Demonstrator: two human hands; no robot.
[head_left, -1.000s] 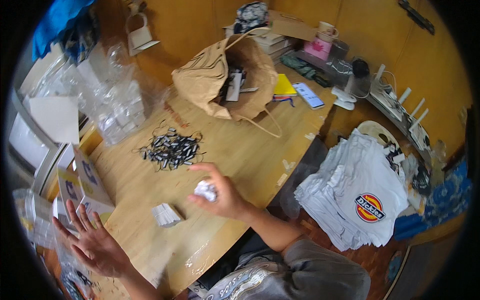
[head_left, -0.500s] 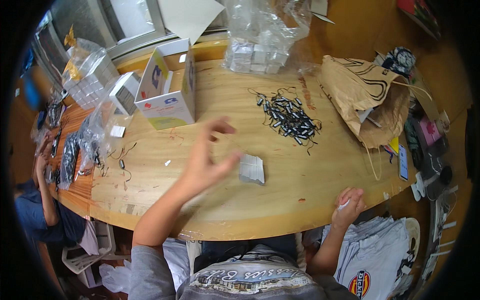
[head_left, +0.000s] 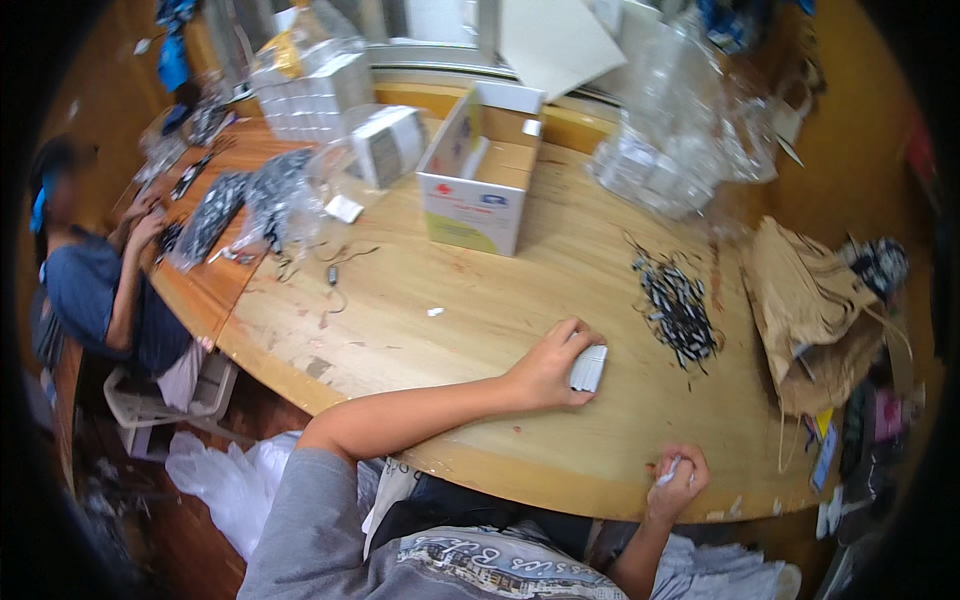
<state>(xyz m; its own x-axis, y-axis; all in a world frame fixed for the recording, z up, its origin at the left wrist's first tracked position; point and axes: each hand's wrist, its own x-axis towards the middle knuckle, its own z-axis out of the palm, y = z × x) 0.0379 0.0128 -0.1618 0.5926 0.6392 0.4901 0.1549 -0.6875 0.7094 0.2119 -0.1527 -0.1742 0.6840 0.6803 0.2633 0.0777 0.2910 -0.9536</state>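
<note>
Brown walls flank a wooden table; left hand grasps white stack, right hand clenches wad.

The left hand now grasps the white stack, previously untouched.

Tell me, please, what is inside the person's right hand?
The right hand is curled around a small white object, and only part of it shows. The hand covers the rest, so its full shape cannot be seen.
</note>
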